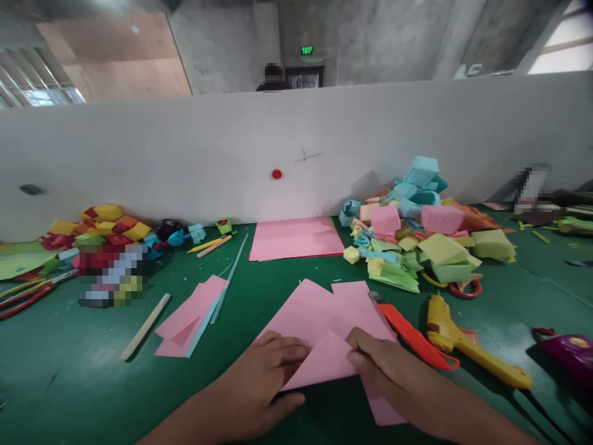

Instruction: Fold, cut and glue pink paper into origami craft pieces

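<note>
A sheet of pink paper (301,315) lies on the green table in front of me, its near part folded over into a raised, pointed flap (324,361). My left hand (269,377) rests flat on the sheet's left side, thumb apart, with some fingertips hidden behind the flap. At the flap's right edge, my right hand (384,371) pinches the paper between thumb and fingers. Under that hand lies another pink piece (354,303), showing above and below it. A red-orange utility knife (412,334) sits just right of my right hand, its tip over the pink piece.
A yellow glue gun (472,349) and a purple tool (569,355) lie at right. Folded paper boxes (430,219) pile up behind them. Pink sheets (296,238) lie by the white partition (208,154). Left are paper scraps (197,312), a wooden stick (146,327) and scissors (34,293).
</note>
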`<state>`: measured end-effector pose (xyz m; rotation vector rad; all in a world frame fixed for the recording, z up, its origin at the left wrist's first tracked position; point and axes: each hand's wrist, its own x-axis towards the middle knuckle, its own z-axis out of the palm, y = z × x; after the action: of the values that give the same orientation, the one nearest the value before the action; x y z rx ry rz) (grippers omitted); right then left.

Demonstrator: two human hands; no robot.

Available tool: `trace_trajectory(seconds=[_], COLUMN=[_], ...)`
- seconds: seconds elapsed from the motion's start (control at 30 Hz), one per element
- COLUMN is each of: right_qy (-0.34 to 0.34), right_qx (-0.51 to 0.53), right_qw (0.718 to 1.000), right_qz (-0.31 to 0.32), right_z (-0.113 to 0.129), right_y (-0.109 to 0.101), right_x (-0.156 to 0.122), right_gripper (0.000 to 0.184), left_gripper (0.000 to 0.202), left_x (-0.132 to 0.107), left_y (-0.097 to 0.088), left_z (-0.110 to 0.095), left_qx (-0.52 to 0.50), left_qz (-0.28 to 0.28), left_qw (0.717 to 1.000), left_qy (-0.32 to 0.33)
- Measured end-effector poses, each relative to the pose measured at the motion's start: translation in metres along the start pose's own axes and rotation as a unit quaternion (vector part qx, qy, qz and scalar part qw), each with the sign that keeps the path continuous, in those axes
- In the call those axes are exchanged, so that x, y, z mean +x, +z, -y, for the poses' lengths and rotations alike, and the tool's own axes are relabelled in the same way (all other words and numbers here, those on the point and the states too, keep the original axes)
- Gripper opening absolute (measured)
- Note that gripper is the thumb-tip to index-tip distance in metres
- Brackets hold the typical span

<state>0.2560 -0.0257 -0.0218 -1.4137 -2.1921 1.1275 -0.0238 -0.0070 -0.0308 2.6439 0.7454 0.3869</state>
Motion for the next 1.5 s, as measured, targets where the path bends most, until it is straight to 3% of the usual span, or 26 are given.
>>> trace_trajectory(seconds=[0.1,0.2,0.3,0.4,0.5,0.7,0.83,1.0,1.13,1.37,1.5], right_qy=[0.004,-0.001,0.012,0.032,0.034,0.061,0.067,0.049,-0.034,-0.095,-0.146], right_qx=[0.024,0.045,0.040,0.011,-0.008,-0.009,-0.021,-0.017,-0.029,-0.193,-0.233], right_qw=[1.000,0.998,0.994,0.989,0.986,0.989,0.989,0.991,0.990,0.973,0.960], right_qz=[-0.015,-0.045,-0.098,-0.144,-0.165,-0.131,-0.132,-0.125,-0.134,-0.086,-0.053], right_z=[-0.003,-0.011,-0.021,-0.027,-0.028,-0.029,-0.031,-0.029,-0.022,-0.012,-0.009], right_y=[0.004,0.010,0.016,0.018,0.018,0.018,0.017,0.016,0.011,0.001,0.004], right_x=[0.003,0.010,0.017,0.024,0.027,0.030,0.034,0.032,0.022,0.007,0.011], right_gripper=[0.038,0.035,0.031,0.027,0.027,0.034,0.036,0.037,0.036,0.041,0.037], left_gripper=[0.028,0.026,0.027,0.048,0.055,0.056,0.054,0.048,0.044,0.044,0.049], left_x=[0.003,0.001,-0.004,-0.009,-0.011,-0.009,-0.011,-0.012,-0.010,-0.007,-0.006], left_y=[-0.002,-0.001,0.006,0.014,0.019,0.021,0.022,0.022,0.021,0.022,0.023], left_z=[-0.004,-0.003,0.001,0.006,0.007,0.003,0.002,0.009,0.012,0.010,0.010], left_qx=[-0.037,-0.054,-0.040,-0.024,0.022,0.160,0.163,0.102,0.029,-0.011,0.013], left_qz=[0.012,-0.006,-0.041,-0.087,-0.089,-0.071,-0.058,-0.084,-0.089,-0.108,-0.104], left_qw=[0.999,0.998,0.990,0.974,0.980,0.984,0.984,0.991,0.993,0.987,0.984], left_qy=[-0.014,-0.032,-0.128,-0.209,-0.178,-0.017,0.035,-0.006,-0.066,-0.122,-0.142])
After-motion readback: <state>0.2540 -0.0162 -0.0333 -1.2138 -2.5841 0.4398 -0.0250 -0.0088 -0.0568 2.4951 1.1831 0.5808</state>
